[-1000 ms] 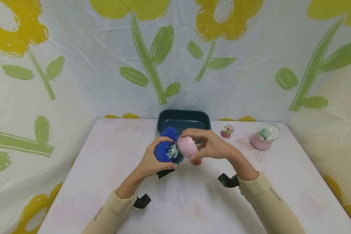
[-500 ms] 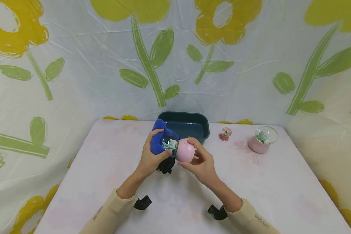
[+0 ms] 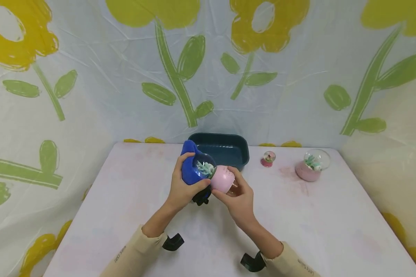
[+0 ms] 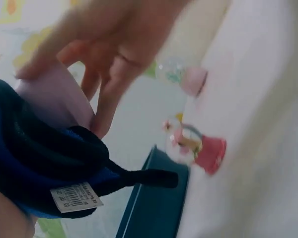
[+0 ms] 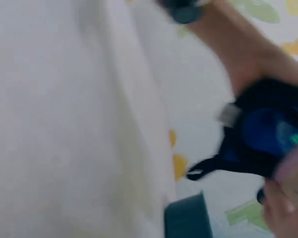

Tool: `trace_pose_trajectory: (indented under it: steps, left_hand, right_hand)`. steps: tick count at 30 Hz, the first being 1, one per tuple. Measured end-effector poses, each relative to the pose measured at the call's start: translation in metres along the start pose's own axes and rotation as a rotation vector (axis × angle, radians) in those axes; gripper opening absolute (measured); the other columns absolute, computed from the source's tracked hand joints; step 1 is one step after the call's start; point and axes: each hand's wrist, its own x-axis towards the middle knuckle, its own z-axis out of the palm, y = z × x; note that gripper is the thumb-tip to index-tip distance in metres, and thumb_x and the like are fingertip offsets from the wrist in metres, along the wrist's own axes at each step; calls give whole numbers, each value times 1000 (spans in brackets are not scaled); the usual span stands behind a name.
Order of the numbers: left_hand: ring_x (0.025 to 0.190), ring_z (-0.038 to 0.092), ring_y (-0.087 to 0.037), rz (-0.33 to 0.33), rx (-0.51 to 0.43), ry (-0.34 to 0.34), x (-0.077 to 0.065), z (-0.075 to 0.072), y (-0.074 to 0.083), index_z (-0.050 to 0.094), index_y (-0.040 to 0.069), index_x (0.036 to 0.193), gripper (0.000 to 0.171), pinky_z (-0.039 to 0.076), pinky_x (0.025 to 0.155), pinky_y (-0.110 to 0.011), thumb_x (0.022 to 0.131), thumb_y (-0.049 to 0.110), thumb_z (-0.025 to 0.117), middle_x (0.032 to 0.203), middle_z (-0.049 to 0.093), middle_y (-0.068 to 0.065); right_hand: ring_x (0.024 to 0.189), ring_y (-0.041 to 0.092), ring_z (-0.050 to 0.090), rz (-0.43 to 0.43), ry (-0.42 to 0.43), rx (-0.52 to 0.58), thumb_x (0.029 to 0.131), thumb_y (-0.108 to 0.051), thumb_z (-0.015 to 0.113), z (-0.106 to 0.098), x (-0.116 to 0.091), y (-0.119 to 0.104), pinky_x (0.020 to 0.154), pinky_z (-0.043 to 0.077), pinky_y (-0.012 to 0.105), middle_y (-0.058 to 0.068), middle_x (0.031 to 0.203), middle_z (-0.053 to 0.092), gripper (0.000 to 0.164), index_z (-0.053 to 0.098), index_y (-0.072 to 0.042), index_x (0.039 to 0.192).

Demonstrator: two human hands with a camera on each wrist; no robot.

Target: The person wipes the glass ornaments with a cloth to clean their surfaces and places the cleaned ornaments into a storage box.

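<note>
A snow globe with a pink base (image 3: 223, 179) and a clear dome (image 3: 205, 165) lies tilted between my hands above the table. My left hand (image 3: 185, 188) holds a blue fuzzy cloth-like pad (image 3: 190, 167) cupped round the dome, its thumb near the glass. Black backing, a loop strap and a white barcode tag (image 4: 75, 197) show on the pad in the left wrist view. With fingers and thumb, my right hand (image 3: 240, 198) grips the pink base. In the right wrist view the pad (image 5: 260, 131) is blurred and the globe is partly cut off.
A dark teal tray (image 3: 244, 148) stands behind my hands. To its right are a small snow globe (image 3: 268, 158) and a larger pink-based one (image 3: 308, 171). The left wrist view shows a red-based globe (image 4: 208, 153) near the tray.
My right hand has lowered, and the globe has turned so more of its dome shows. The blue pad has shifted left and tilted. A red object below the hands has gone from sight.
</note>
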Motion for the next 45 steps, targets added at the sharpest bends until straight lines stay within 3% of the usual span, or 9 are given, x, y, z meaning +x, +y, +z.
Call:
trace_pose_trajectory:
  steps: [5, 10, 13, 20, 25, 30, 35, 41, 45]
  left_hand:
    - [127, 40, -36, 62, 129, -52, 1, -5, -4, 42, 22, 137, 76, 47, 91, -55, 75, 15, 85, 144, 35, -10]
    - [125, 43, -34, 63, 272, -153, 1, -9, -4, 46, 30, 133, 74, 50, 87, -50, 71, 25, 88, 143, 36, -6]
    - [124, 44, -32, 79, 296, -226, 2, -9, -4, 46, 30, 133, 76, 51, 87, -48, 70, 25, 89, 142, 37, -5]
    - [127, 42, -33, 182, 211, -306, 3, -17, 1, 49, 21, 128, 76, 48, 90, -53, 65, 27, 92, 141, 41, -9]
    - [127, 42, -34, 182, 138, -207, 0, -18, -1, 50, 18, 128, 73, 46, 92, -54, 70, 42, 87, 142, 43, -9]
    - [124, 44, -39, -2, 24, -60, -7, -16, -11, 43, 22, 139, 73, 47, 90, -55, 77, 30, 83, 144, 38, -11]
    - [120, 46, -38, -162, -149, -42, -6, -12, -20, 38, 22, 142, 68, 48, 90, -51, 86, 23, 75, 142, 36, -12]
    - [125, 43, -38, -192, -25, -92, 2, -8, -18, 40, 21, 140, 63, 48, 90, -52, 87, 23, 74, 148, 31, -12]
    - [124, 44, -38, -164, 85, -145, 6, -6, -14, 43, 26, 136, 63, 49, 88, -51, 84, 30, 78, 147, 31, -10]
  right_hand:
    - [98, 36, 63, 267, -133, -9, 81, -3, 78, -15, 14, -20, 74, 56, 42, 11, 132, 51, 64, 51, -15, 138]
    - [89, 33, 68, 340, -322, -233, 78, -14, 83, -34, 36, -44, 71, 56, 42, 14, 132, 52, 67, 52, -15, 138]
    - [86, 33, 67, 366, -428, -289, 77, -17, 84, -43, 49, -55, 73, 56, 42, 16, 127, 53, 66, 54, -14, 136]
    - [96, 37, 61, 475, -597, -127, 78, -15, 82, -54, 74, -47, 69, 56, 48, 18, 124, 53, 64, 54, -9, 135]
    - [109, 38, 52, 534, -592, 84, 83, -13, 76, -51, 70, -23, 77, 54, 50, 18, 129, 48, 63, 48, -7, 139]
    - [105, 37, 57, 344, -463, -40, 82, -10, 78, -38, 48, -20, 72, 55, 47, 12, 130, 51, 62, 51, -13, 138]
    - [102, 30, 63, -36, -395, -349, 75, -12, 85, -26, 32, -22, 69, 57, 38, 9, 135, 52, 64, 58, -15, 132]
    - [109, 32, 60, -613, -405, -886, 67, -20, 91, -27, 31, -26, 75, 56, 38, 16, 139, 47, 64, 63, -23, 125]
    - [120, 34, 53, -774, -475, -958, 67, -15, 91, -34, 36, -32, 80, 54, 43, 18, 136, 49, 65, 63, -27, 125]
